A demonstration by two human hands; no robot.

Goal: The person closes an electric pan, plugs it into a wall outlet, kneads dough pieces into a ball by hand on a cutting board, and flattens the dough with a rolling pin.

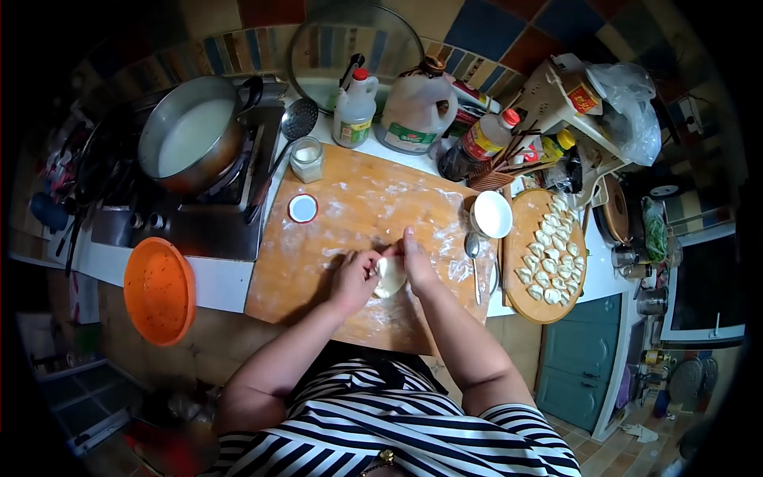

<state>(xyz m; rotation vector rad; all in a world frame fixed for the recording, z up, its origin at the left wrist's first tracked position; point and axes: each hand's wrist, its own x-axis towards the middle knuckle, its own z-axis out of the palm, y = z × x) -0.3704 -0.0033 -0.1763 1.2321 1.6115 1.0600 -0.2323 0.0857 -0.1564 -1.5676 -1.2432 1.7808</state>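
Dough round [390,280] lies on floured board [318,262], between two hands. Left fingers [366,259], at its ten o'clock, hold the edge; right fingers [410,241], at one o'clock, are equally near, their grip I cannot tell.

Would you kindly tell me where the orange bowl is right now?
In the head view, the orange bowl is on the person's left, in front of the stove and left of the wooden board.
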